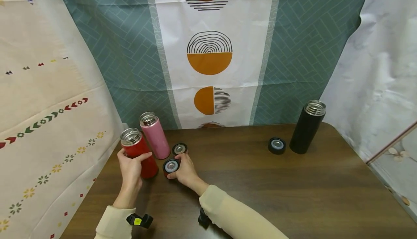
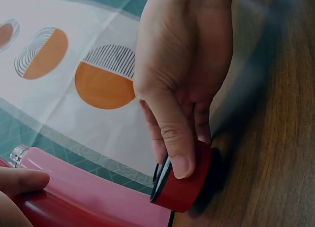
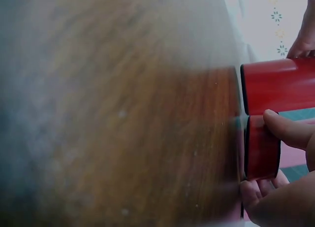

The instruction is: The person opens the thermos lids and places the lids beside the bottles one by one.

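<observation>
My left hand (image 1: pixel 131 168) grips an uncapped red thermos bottle (image 1: pixel 149 165), which stands upright at the table's left side. Thumb and fingers wrap its upper body, just under the steel mouth. Close to its right, my right hand (image 1: pixel 186 171) holds a red bottle lid (image 1: pixel 171 166) between thumb and fingers. The lid's inner side faces up. In the left wrist view the right thumb lies along the red wall of the lid (image 2: pixel 184 187). From the right wrist view, the lid (image 3: pixel 262 148) sits low by the tabletop, right beside the base of the red bottle (image 3: pixel 278 86).
Behind the red bottle stands an open pink bottle (image 1: pixel 157 137), with another upturned lid (image 1: pixel 180 149) to its right. Farther right are an open black bottle (image 1: pixel 305 130) and its upturned black lid (image 1: pixel 277 145). Patterned cloths hang around the wooden table (image 1: pixel 241 181).
</observation>
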### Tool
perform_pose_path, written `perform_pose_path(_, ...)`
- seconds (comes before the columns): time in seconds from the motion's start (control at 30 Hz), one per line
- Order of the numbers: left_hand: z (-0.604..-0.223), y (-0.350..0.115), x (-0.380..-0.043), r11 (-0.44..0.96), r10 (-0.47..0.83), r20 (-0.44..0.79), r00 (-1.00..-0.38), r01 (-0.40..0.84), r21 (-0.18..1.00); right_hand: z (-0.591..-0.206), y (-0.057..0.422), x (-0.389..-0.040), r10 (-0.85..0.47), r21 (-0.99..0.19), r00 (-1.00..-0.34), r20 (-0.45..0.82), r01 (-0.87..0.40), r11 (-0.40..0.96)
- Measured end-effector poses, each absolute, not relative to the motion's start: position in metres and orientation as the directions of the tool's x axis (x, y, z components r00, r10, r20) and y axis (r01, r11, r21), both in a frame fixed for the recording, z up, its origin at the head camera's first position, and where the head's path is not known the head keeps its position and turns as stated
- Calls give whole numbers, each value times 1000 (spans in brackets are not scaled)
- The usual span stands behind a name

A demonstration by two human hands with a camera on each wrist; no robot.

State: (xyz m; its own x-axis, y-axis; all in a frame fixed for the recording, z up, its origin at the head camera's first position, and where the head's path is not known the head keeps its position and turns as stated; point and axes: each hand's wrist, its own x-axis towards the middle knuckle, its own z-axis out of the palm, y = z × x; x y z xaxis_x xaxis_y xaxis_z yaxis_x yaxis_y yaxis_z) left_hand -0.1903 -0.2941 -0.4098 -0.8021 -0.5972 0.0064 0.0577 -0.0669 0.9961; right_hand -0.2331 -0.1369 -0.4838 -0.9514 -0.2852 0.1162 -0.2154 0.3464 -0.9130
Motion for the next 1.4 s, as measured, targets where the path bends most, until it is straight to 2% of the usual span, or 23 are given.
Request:
perform_pose_path(0.4, -412, -295, -191, -78, -570, -11, -821, 41, 996, -484, -139, -231, -314, -881, -944, 105, -234, 410)
perform_pose_path(1.03, -419, -289, -188, -46, -545, 6, -838, 37, 998, -487, -137, -231, -318, -869, -940, 122, -256, 424)
perform_pose_path(1.27, -417, -287, -185, 19, -558, 81, -826, 85, 996, -481, -132, -232, -332, -887, -937, 109, -243, 394)
perform_pose_path(1.4, -412, -283, -182, 73, -611, 187, -769, 180, 981, -470, -121, -236, -324, -923, -937, 134, -236, 303)
